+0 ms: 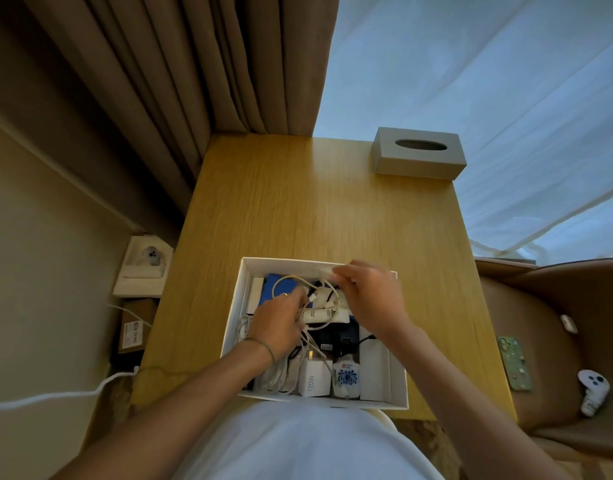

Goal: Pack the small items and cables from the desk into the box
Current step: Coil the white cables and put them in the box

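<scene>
While my left hand curls down into the white cardboard box on the wooden desk, gripping a looped white cable, my right hand pinches a blurred white piece above it.

The person wears a plain white short-sleeved top that fills the bottom middle of the view, leaving both forearms bare. The left hand carries a thin ring on one finger, and a slim bracelet circles the left wrist. The right hand shows no ring or band.
</scene>
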Motion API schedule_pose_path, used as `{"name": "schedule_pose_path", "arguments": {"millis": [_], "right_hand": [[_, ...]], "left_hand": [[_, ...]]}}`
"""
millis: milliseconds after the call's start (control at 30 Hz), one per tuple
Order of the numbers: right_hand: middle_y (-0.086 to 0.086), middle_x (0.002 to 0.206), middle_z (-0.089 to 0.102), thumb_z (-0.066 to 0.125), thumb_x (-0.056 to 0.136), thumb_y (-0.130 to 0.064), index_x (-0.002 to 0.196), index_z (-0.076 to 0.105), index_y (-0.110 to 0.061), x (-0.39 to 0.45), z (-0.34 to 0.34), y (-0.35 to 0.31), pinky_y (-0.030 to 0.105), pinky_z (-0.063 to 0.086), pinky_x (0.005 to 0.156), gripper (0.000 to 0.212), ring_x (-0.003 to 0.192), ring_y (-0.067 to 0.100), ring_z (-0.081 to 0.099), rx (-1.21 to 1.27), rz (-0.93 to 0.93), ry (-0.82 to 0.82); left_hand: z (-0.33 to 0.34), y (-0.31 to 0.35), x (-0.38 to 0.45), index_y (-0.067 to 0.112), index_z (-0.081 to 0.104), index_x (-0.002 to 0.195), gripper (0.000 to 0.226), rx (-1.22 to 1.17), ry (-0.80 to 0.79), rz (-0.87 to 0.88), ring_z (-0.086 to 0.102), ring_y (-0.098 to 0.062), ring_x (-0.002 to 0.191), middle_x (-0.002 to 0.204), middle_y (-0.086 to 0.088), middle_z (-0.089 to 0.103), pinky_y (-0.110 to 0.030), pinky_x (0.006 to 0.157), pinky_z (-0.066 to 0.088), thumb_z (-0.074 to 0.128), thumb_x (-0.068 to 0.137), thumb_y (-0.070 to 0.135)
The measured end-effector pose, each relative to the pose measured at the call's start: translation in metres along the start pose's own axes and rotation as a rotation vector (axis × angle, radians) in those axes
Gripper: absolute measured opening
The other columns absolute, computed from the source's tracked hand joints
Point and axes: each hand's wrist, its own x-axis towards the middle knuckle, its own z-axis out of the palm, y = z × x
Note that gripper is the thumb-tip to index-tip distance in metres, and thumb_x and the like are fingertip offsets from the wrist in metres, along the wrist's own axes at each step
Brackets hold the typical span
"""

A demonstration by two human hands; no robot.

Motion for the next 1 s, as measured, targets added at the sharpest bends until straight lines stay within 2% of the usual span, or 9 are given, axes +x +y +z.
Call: {"name": "schedule_pose_path", "arguments": {"millis": [167, 233, 333, 467, 567, 633, 733, 900, 1000], "right_hand": [[-0.005, 0.088, 0.064, 0.057, 0.098, -0.019, 0.092, 0.074, -0.024, -0.029, 0.021, 0.001, 0.033, 0.051, 0.067, 0.019, 0.082, 0.017, 0.056, -0.188, -0.197, -0.323], [-0.003, 0.098, 0.062, 0.059, 0.096, -0.019, 0.100, 0.073, -0.024, -0.037, 0.029, 0.005, 0.031, 0.046, 0.070, 0.015, 0.089, 0.018, 0.054, -0.254, -0.199, -0.447], [-0.001, 0.104, 0.061, 0.062, 0.093, -0.018, 0.102, 0.072, -0.022, -0.044, 0.036, 0.010, 0.037, 0.053, 0.076, 0.014, 0.093, 0.021, 0.056, -0.338, -0.133, -0.554], [-0.002, 0.097, 0.066, 0.062, 0.090, -0.018, 0.094, 0.073, -0.021, -0.045, 0.037, 0.014, 0.034, 0.055, 0.072, 0.012, 0.083, 0.020, 0.060, -0.328, -0.050, -0.516], [-0.003, 0.089, 0.068, 0.066, 0.090, -0.025, 0.100, 0.064, -0.020, -0.048, 0.033, 0.016, 0.030, 0.052, 0.064, 0.011, 0.074, 0.018, 0.060, -0.339, 0.010, -0.475], [-0.002, 0.089, 0.069, 0.065, 0.091, -0.021, 0.103, 0.062, -0.021, -0.051, 0.030, 0.020, 0.029, 0.047, 0.062, 0.012, 0.070, 0.017, 0.058, -0.357, 0.064, -0.437], [0.001, 0.094, 0.069, 0.060, 0.092, -0.016, 0.101, 0.068, -0.019, -0.050, 0.028, 0.018, 0.030, 0.051, 0.068, 0.012, 0.080, 0.020, 0.065, -0.391, 0.117, -0.430], [0.006, 0.103, 0.067, 0.064, 0.093, -0.016, 0.107, 0.072, -0.015, -0.051, 0.026, 0.015, 0.032, 0.052, 0.076, 0.016, 0.094, 0.024, 0.062, -0.405, 0.102, -0.382], [0.003, 0.087, 0.067, 0.068, 0.088, -0.012, 0.093, 0.074, -0.014, -0.060, 0.018, 0.016, 0.027, 0.041, 0.064, 0.008, 0.078, 0.020, 0.057, -0.375, 0.086, -0.255]], "left_hand": [[-0.001, -0.006, -0.002, 0.022, 0.062, 0.104, 0.017, -0.007, 0.019, 0.024, 0.064, -0.022, 0.084, 0.092, 0.001, 0.064, -0.038, 0.073, 0.055, 0.069, 0.088, 0.023], [-0.002, -0.008, -0.005, 0.021, 0.066, 0.106, 0.015, -0.021, 0.013, 0.043, 0.065, -0.020, 0.087, 0.097, 0.000, 0.066, -0.036, 0.074, 0.054, 0.064, 0.092, 0.024], [-0.008, -0.010, -0.009, 0.023, 0.064, 0.108, 0.014, -0.056, 0.070, 0.082, 0.062, -0.015, 0.082, 0.095, 0.005, 0.063, -0.029, 0.068, 0.050, 0.058, 0.095, 0.026], [-0.011, -0.005, -0.017, 0.020, 0.065, 0.109, 0.017, -0.033, 0.131, 0.230, 0.060, -0.015, 0.083, 0.101, 0.003, 0.057, -0.030, 0.066, 0.054, 0.061, 0.095, 0.028], [-0.001, 0.004, -0.023, 0.017, 0.063, 0.125, 0.033, 0.027, 0.149, 0.407, 0.059, -0.019, 0.108, 0.123, -0.002, 0.058, -0.035, 0.084, 0.058, 0.062, 0.094, 0.027], [0.010, 0.011, -0.025, 0.014, 0.056, 0.139, 0.048, 0.157, 0.126, 0.538, 0.049, -0.026, 0.134, 0.144, -0.008, 0.053, -0.039, 0.107, 0.047, 0.062, 0.094, 0.029], [0.024, 0.014, -0.022, 0.009, 0.032, 0.155, 0.062, 0.313, -0.024, 0.601, 0.016, -0.023, 0.153, 0.164, -0.010, 0.025, -0.041, 0.123, 0.023, 0.043, 0.102, 0.038], [0.035, 0.008, -0.015, 0.013, 0.007, 0.160, 0.069, 0.416, -0.240, 0.524, -0.011, -0.017, 0.154, 0.168, -0.004, -0.001, -0.038, 0.125, -0.005, 0.025, 0.105, 0.050], [0.040, 0.013, -0.009, 0.012, 0.004, 0.160, 0.073, 0.457, -0.270, 0.518, -0.012, -0.018, 0.154, 0.168, -0.005, -0.002, -0.038, 0.123, -0.011, 0.022, 0.104, 0.056]]}}
